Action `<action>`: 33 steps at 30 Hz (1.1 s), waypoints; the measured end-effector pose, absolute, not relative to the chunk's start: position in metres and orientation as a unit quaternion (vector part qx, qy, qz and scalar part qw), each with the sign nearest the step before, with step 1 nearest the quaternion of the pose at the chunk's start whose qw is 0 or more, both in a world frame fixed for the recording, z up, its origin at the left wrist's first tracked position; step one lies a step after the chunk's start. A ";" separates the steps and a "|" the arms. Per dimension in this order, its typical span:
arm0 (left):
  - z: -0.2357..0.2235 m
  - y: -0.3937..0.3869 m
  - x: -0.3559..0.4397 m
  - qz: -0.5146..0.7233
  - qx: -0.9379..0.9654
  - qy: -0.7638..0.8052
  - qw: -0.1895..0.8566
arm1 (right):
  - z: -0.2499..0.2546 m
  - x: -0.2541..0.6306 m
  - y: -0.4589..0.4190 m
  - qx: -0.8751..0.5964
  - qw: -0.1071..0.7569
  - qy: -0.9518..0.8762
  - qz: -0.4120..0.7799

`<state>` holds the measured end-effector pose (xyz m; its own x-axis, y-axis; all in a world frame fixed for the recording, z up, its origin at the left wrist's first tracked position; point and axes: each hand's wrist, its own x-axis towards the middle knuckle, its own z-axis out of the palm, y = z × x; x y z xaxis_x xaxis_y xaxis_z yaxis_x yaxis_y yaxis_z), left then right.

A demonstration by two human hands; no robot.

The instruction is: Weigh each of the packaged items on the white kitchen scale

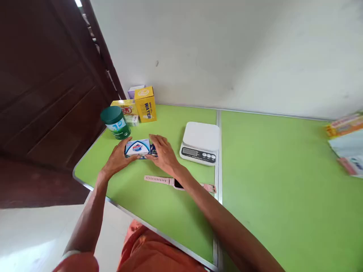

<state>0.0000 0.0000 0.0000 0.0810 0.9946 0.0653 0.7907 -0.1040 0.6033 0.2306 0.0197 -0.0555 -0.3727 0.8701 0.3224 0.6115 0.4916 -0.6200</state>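
Left of the flat white plastic scale [201,136], the left hand [119,155] and right hand [165,153] are holding a white-and-blue rectangular soap box [138,147] between them; with uneven pressure, it could be slipping against the green cylindrical plastic canister [115,124] farther left.

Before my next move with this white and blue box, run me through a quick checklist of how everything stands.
1. Left hand at the left end of the white and blue box: ok.
2. Right hand at its right end: ok.
3. Box lifted off the green table: cannot tell from this angle.
4. Dark patterned piece by the right fingers identified: cannot tell, mostly covered.
5. White scale with nothing on its platform: ok.
6. Pink-strapped watch fully visible: not ok, the right forearm hides part of it.
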 end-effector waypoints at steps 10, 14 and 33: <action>0.014 0.003 0.017 0.275 0.710 0.595 0.258 | -0.052 0.251 0.022 -0.430 0.376 -0.779 0.259; 0.011 0.022 0.070 0.304 0.750 0.512 0.287 | -0.046 0.311 0.010 -0.468 0.422 -0.745 0.219; -0.036 0.097 0.241 0.205 0.863 0.371 0.275 | -0.072 0.452 0.003 -0.655 0.437 -0.584 0.198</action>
